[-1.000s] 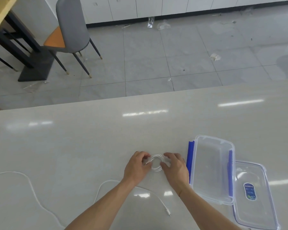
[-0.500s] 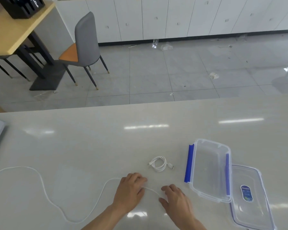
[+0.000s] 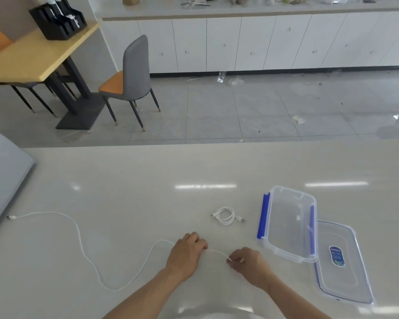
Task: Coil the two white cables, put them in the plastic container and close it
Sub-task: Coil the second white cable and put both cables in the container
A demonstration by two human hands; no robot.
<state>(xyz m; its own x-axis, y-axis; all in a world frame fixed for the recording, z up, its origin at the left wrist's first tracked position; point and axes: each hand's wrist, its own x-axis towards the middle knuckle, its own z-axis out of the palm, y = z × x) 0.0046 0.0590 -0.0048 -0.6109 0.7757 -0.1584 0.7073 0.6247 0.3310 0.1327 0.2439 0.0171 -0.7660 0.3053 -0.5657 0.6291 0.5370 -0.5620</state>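
Two white cables on the table (image 3: 148,180): one coiled cable (image 3: 226,215) beside the open plastic container (image 3: 288,223), one loose cable (image 3: 83,245) trailing left. The left hand (image 3: 186,255) and right hand (image 3: 249,264) pinch its near end. One lid (image 3: 343,261) lies alongside.

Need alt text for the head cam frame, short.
Two bare hands, left hand and right hand, pinch one end of an uncoiled white cable trailing left across a pale table. A coiled white cable lies beside an open, empty plastic container, whose lid lies partly beneath it.
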